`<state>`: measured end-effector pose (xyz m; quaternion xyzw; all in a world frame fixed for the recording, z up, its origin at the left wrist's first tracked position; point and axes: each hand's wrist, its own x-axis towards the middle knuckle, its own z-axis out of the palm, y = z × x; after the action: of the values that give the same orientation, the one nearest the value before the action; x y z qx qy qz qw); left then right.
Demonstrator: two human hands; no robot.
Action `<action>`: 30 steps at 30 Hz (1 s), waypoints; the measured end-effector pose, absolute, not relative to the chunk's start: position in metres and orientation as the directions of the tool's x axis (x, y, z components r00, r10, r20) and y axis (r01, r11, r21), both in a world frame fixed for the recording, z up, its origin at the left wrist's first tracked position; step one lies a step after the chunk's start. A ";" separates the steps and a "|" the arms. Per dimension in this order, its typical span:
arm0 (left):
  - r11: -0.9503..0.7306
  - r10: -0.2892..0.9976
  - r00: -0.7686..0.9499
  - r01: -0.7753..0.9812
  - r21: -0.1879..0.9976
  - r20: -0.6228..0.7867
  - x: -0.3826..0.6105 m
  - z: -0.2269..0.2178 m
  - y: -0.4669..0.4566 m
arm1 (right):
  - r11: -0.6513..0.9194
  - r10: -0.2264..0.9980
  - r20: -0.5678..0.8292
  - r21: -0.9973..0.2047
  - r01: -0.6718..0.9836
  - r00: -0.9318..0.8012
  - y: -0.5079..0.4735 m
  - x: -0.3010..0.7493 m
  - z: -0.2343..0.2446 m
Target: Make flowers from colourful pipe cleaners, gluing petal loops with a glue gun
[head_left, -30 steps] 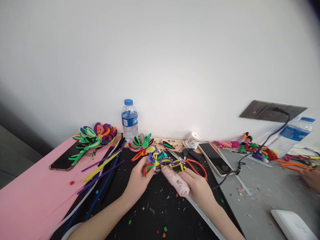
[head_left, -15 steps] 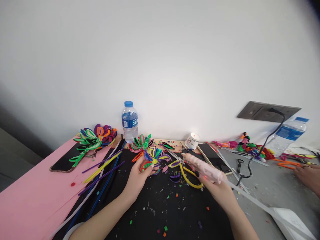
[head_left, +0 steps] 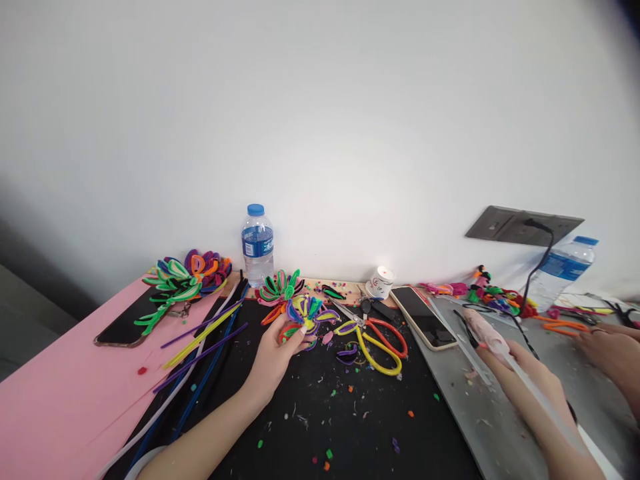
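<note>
My left hand is closed around a multicoloured pipe-cleaner flower, pinching it from the front. Off to the right, my right hand grips a pink glue gun, from which a long translucent glue stick trails backward. The gun is low over the grey mat, its tip toward the back. Scissors with yellow and red handles lie between my hands on the black mat. A green and pink pipe-cleaner flower sits just behind the held one.
A water bottle and a white paper cup stand near the wall. Phones lie at left and right. Loose pipe cleaners stretch across the left side. A power cord hangs from the socket. Another person's hand is at far right.
My right hand has carried the glue gun rightward, away from the flower and over the grey mat, uncovering the scissors' red handle. My left hand still holds the flower in about the same place.
</note>
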<state>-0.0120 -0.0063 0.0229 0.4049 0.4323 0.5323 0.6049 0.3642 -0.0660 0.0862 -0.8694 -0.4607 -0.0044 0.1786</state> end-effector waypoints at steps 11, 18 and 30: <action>0.111 0.994 0.044 -0.304 0.946 -0.103 -0.011 0.026 -0.007 | -0.618 0.780 0.070 -0.072 0.783 0.622 -0.057 0.404 0.058; 0.109 0.994 0.026 -0.352 0.930 -0.107 -0.012 0.025 -0.007 | -0.606 0.792 0.098 0.010 0.795 0.603 -0.052 0.410 0.067; 0.096 0.995 0.003 -0.376 0.922 -0.102 -0.011 0.029 -0.009 | 0.003 0.979 0.185 -0.431 0.902 0.086 -0.018 0.266 0.093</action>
<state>-0.0114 -0.0085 0.0292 0.3649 0.4237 0.5647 0.6070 0.2659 -0.0185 0.0927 -0.7011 -0.6709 0.0847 0.2263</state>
